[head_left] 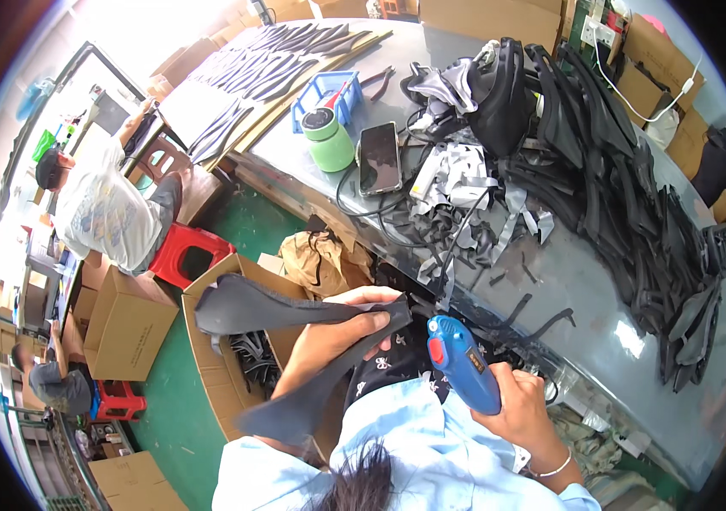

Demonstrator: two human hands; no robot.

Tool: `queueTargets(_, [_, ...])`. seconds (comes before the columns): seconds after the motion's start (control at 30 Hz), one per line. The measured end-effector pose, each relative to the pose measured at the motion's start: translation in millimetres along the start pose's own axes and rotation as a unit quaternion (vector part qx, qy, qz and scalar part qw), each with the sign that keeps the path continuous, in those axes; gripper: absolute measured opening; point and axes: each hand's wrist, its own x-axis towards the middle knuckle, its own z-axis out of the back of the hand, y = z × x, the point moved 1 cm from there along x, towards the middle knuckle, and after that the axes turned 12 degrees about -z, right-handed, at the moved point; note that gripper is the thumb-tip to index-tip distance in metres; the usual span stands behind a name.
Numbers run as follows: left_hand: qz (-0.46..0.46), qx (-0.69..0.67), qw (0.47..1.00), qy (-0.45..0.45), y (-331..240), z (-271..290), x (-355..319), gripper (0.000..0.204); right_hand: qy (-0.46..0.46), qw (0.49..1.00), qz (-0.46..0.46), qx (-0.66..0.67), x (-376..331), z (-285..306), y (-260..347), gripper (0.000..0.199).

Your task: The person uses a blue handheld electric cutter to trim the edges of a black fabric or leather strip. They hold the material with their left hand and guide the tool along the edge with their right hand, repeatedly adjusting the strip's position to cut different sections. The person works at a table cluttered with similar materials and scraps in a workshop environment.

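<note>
My left hand [329,342] grips a dark grey padded strip [252,308] at its narrow end, thumb on top. The piece bends in a V, with one wide arm to the left and the other hanging toward my lap. In my right hand [520,410] is a blue handheld power tool [470,372] with a red button. Its front end lies close to the strip's folded tip; whether they touch I cannot tell. Beneath the strip stands an open cardboard box [210,375] with dark pieces inside.
On the metal table [542,264] lie a heap of black strips [610,170], grey scraps [457,179], a phone [380,158], a green bottle [327,140] and a blue basket [329,98]. Flat strips cover a board [269,68] behind. Two people sit on red stools [193,254] at left.
</note>
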Motion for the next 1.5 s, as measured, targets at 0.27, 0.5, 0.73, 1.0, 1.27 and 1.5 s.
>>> queueTargets(0.27, [0.090,0.093,0.988,0.088,-14.6,4.9,1.5,0.032,0.050,0.998,0.026,-0.006,-1.7,1.9,2.2,0.042])
queueTargets(0.5, [0.098,0.170,0.964,0.180,-15.2,3.3,7.8,0.030,0.055,0.997,0.039,-0.027,-3.6,1.7,8.2,0.044])
queueTargets(0.73, [0.078,0.249,0.943,0.207,-6.4,2.2,10.5,0.030,0.040,0.998,0.053,-0.024,-4.1,-3.4,10.1,0.042])
queueTargets(1.0, [-0.045,0.367,0.889,0.272,6.1,-13.0,16.5,0.034,0.021,0.997,0.067,0.026,-1.3,-10.1,22.4,0.040])
queueTargets(1.27, [-0.255,0.111,0.957,0.078,-26.5,-2.9,4.5,0.045,-0.001,0.999,0.030,0.016,-1.5,-15.8,14.7,0.048])
queueTargets(1.5, [-0.384,-0.018,0.898,-0.213,-9.9,-25.1,-8.7,0.035,0.004,0.999,0.038,0.005,2.5,-11.3,19.8,0.050])
